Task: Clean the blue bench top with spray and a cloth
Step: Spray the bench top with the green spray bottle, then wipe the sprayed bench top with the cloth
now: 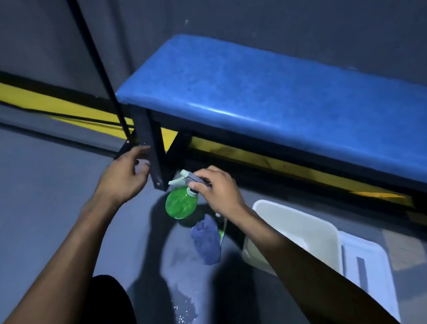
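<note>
Right hand (217, 187) grips bottle (181, 202) head below desk (275, 98); light, slick plastic; left hand (124, 174) loose, holding nothing; cloth (207, 239) limp beside bottle.

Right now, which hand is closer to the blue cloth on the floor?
Right. The right hand grips the green spray bottle just above the blue cloth; the left hand is farther left, by the bench leg.

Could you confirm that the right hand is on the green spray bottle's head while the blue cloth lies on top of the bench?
Not quite. In the head view the right hand is on the head of the green spray bottle, but the blue cloth lies on the floor beside the bottle, below the bench, not on top of it.
</note>
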Available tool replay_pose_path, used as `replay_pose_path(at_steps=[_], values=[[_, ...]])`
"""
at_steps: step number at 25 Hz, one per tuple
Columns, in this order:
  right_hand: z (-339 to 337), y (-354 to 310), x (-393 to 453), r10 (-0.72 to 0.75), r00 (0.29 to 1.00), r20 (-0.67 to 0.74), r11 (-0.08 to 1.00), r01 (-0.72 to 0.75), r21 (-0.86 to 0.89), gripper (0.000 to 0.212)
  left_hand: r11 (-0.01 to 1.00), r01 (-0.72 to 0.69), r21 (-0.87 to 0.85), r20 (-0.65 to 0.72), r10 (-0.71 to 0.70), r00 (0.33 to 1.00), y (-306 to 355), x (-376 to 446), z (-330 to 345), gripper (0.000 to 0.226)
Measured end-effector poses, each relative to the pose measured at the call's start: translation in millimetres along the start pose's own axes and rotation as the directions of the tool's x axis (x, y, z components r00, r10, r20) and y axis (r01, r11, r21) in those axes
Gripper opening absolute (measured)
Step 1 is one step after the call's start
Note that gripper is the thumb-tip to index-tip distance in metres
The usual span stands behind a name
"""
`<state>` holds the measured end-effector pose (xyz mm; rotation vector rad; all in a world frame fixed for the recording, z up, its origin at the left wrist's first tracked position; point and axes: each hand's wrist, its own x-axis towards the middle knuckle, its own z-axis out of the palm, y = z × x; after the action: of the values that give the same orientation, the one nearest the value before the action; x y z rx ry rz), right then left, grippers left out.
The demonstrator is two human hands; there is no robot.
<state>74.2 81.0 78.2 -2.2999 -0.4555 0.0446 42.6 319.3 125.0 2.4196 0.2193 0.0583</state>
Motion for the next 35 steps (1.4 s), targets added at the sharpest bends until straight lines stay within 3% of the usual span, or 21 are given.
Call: replay_pose_path(at_steps=[3, 6, 9, 11, 13, 15, 17, 19, 21, 23, 25, 29, 31, 33, 35], values=[[65.5, 25.3, 17.8, 0.044, 0.991, 0.126, 0.996, -0.033, -0.088, 0.021, 0.973, -0.034, 0.228, 0.165, -0.004, 0.986, -9.9, -5.4, 3.4, 0.046], [112.4, 45.6, 26.3, 0.072, 0.977, 0.201, 0.986, -0.039, -0.162, 0.022, 0.963, -0.107, 0.247, 0.145, 0.073, 0.987, -6.0, -6.0, 3.7, 0.046], [129.5, 58.6, 23.7, 0.088, 0.982, 0.166, 0.986, -0.062, -0.153, 0.026, 0.95, -0.163, 0.268, 0.159, 0.123, 0.98, -0.5, -6.6, 8.9, 0.046], [132.2, 64.7, 14.0, 0.044, 0.992, 0.121, 0.998, -0.04, -0.039, 0.049, 0.949, -0.175, 0.263, 0.186, 0.128, 0.974, 2.0, -7.0, 12.3, 0.046], [132.0, 75.2, -5.4, 0.112, 0.993, 0.036, 0.991, -0.114, 0.069, 0.07, 0.945, -0.174, 0.278, 0.195, 0.122, 0.973, 4.2, -6.1, 14.9, 0.047], [137.6, 98.9, -30.8, 0.213, 0.971, -0.105, 0.975, -0.205, 0.082, 0.058, 0.945, -0.177, 0.275, 0.191, 0.127, 0.973, 2.2, -2.8, 18.3, 0.046], [148.4, 123.5, -58.8, 0.172, 0.959, -0.225, 0.958, -0.216, -0.188, 0.041, 0.95, -0.176, 0.259, 0.205, 0.124, 0.971, -0.3, -2.8, 20.4, 0.047], [161.8, 139.4, -79.4, 0.206, 0.975, -0.08, 0.877, -0.22, -0.426, 0.053, 0.951, -0.181, 0.251, 0.238, 0.121, 0.964, 0.1, -4.0, 19.5, 0.049], [173.6, 145.3, -84.6, 0.294, 0.954, 0.056, 0.828, -0.225, -0.514, 0.057, 0.951, -0.212, 0.226, 0.25, 0.154, 0.956, 4.3, -5.5, 19.8, 0.049], [184.8, 146.7, -81.0, 0.3, 0.952, 0.059, 0.816, -0.224, -0.533, 0.031, 0.952, -0.243, 0.189, 0.219, 0.2, 0.955, 13.0, -10.3, 18.1, 0.048], [185.0, 146.9, -81.2, 0.28, 0.96, 0.016, 0.847, -0.239, -0.474, 0.019, 0.953, -0.264, 0.15, 0.209, 0.23, 0.95, 20.8, -16.4, 14.5, 0.046], [106.1, 111.4, -99.4, 0.239, 0.97, 0.036, 0.953, -0.228, -0.198, 0.021, 0.909, -0.291, -0.299, 0.237, 0.366, 0.9, 58.0, -29.1, -1.5, 0.04], [38.9, 74.0, -110.4, 0.184, 0.982, 0.037, 0.982, -0.183, -0.045, 0.03, 0.814, -0.373, -0.446, 0.076, 0.449, 0.89, 93.8, -16.1, -15.7, 0.033], [-40.9, 34.6, -107.2, 0.114, 0.991, 0.074, 0.99, -0.119, 0.071, 0.025, 0.773, -0.551, -0.315, -0.184, 0.52, 0.834, 127.4, 17.0, -27.5, 0.027], [-127.5, -6.6, -98.0, 0.06, 0.997, 0.043, 0.987, -0.066, 0.147, 0.035, 0.795, -0.598, -0.1, -0.249, 0.562, 0.789, 148.3, 70.2, -34.7, 0.038]])
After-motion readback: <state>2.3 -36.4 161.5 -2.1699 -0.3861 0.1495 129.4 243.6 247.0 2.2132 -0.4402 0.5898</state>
